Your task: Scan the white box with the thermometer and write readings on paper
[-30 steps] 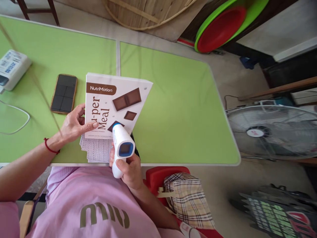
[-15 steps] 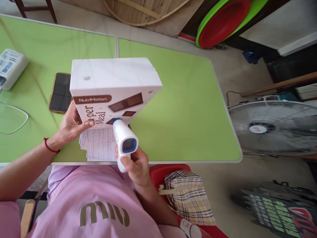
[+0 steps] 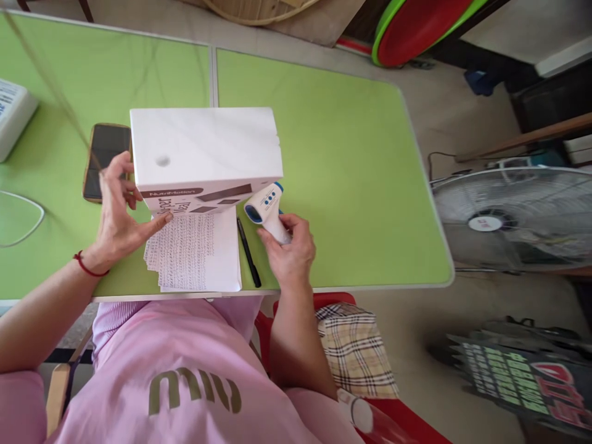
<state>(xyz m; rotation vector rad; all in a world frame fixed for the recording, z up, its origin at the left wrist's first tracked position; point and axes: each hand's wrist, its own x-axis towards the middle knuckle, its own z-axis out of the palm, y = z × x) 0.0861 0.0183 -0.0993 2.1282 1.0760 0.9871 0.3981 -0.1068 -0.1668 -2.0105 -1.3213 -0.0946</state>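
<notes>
A white box (image 3: pixel 208 145) with NutriMotion lettering stands upright on the green table. My left hand (image 3: pixel 118 206) is at its left side, fingers spread and apart, with the thumb tip at the lower front edge. My right hand (image 3: pixel 291 250) is wrapped round the handle of a white and blue infrared thermometer (image 3: pixel 267 208), just right of the box. The thermometer's small screen faces left and its buttons are visible. Handwritten sheets of paper (image 3: pixel 198 256) lie in front of the box, partly covered by it. Beside them lies a black pen (image 3: pixel 248 253).
A smartphone (image 3: pixel 99 160) lies left of the box. Farther left are a white device (image 3: pixel 13 117) and a white cable (image 3: pixel 39 216). A fan (image 3: pixel 490 225) stands beyond the table's right edge. A red chair with a checked cloth (image 3: pixel 356 348) is to my right.
My right hand has moved right and up with the thermometer, away from the box front, and turned it. The box has tilted more upright. My left fingers have spread.
</notes>
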